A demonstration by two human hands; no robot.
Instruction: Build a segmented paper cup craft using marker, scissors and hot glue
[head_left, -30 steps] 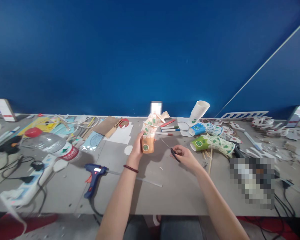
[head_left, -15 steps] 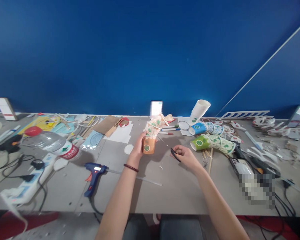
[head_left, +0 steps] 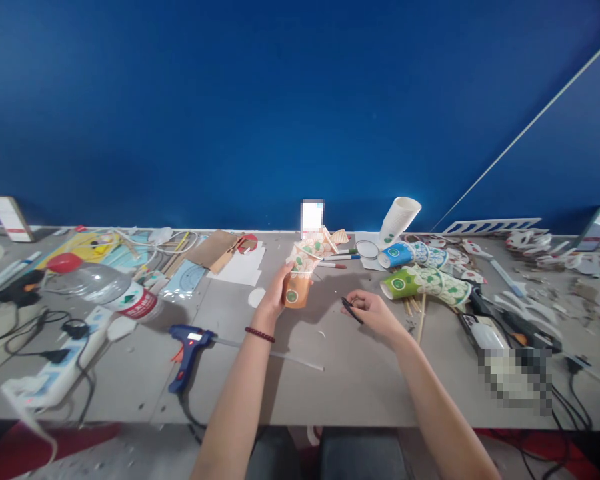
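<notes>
My left hand (head_left: 276,293) is wrapped round a brown paper cup (head_left: 297,293), which carries white cups with green leaf prints (head_left: 307,257) stacked at its upper end, leaning to the right. To the right, fingers of my right hand (head_left: 367,308) pinch a small black tool (head_left: 351,311); what kind of tool is too small to tell. It is apart from the cups, over the grey table (head_left: 345,387). A glue stick (head_left: 297,362) and a white paper disc (head_left: 256,297) lie near my left hand.
At left are a blue glue gun (head_left: 187,353), a plastic bottle (head_left: 115,290) and a power strip (head_left: 63,367). Green cups (head_left: 425,285), blue cups (head_left: 413,255) and upright white cups (head_left: 400,220) are at right. A phone (head_left: 313,217) stands by the wall.
The cups in my left hand have shifted very slightly left and tilt a little more to the right. My right hand is almost unmoved, still pinching the black tool.
</notes>
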